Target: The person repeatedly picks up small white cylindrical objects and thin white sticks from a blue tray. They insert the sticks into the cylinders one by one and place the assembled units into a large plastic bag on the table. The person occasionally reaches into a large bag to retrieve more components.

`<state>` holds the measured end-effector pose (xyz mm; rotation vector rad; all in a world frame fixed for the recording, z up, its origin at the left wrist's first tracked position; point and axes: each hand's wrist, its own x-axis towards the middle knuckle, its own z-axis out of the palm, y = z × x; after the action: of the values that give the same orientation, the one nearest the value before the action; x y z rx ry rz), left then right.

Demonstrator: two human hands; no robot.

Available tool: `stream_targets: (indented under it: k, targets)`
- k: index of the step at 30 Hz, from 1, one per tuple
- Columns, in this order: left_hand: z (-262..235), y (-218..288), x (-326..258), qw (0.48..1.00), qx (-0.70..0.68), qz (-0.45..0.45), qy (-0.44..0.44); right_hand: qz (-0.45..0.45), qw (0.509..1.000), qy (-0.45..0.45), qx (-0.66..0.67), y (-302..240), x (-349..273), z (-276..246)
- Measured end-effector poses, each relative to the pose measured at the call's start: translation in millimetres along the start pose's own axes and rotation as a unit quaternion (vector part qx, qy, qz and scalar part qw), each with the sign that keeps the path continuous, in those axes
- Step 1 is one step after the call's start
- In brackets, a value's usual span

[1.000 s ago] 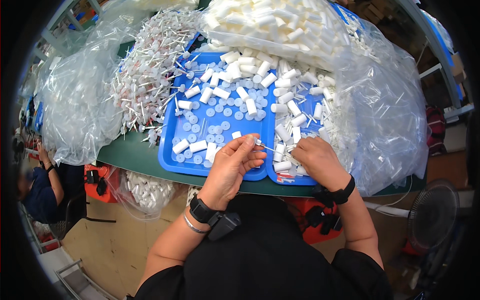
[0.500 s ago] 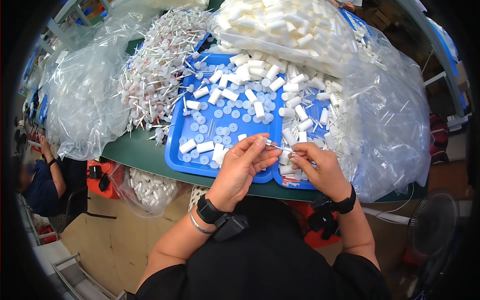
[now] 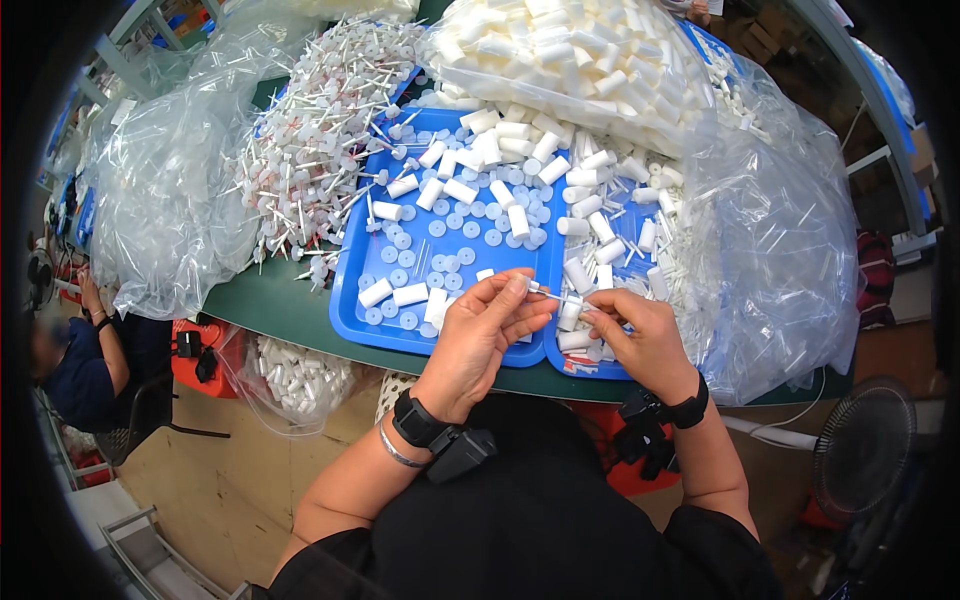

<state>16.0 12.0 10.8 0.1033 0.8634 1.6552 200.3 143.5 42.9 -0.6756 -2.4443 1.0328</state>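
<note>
Just inside the near edge of a dark green flat surface (image 3: 260,315), a worker's bare left hand (image 3: 478,335) and bare right hand (image 3: 645,335) are holding a slender pale rod (image 3: 558,296) between them, above the neighbouring rims of a blue rectangular plastic tray (image 3: 346,300) and a second blue plastic tray (image 3: 605,373). The left grip is pinching one end between thumb and finger; the right grip is pinching the other. The two-ended hold is probably steadying so thin a piece and leaving its middle in plain sight.

Below, the first tray is carrying white foam-like cylinders (image 3: 410,294) and round translucent plastic discs (image 3: 493,237); the second is holding more cylinders and thin white sticks (image 3: 688,265), apparently sitting side by side for short reaches. A green strip is showing along the surface's near left edge, and blue patches among the discs are offering modest room; crumpled clear plastic sheeting (image 3: 785,230) is crowding the right edge.

Farther off, a heap of white stemmed pieces (image 3: 310,140) is lying left of the trays, and a clear bag of creamy white cylinders (image 3: 570,50) is looming behind them.
</note>
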Motion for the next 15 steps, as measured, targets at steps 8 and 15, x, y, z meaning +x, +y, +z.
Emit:
stream_targets:
  k: [8, 15]
  targets:
    - [-1.4, 0.4, 0.7, 1.0, -0.005, 0.003, 0.004, -0.059, 0.996, 0.005, -0.063, -2.5, 4.3, -3.5]
    - [-6.1, -4.4, 2.8, 1.0, 0.002, 0.006, -0.002, -0.088, 0.992, 0.003, -0.094, -7.6, 7.6, -5.1]
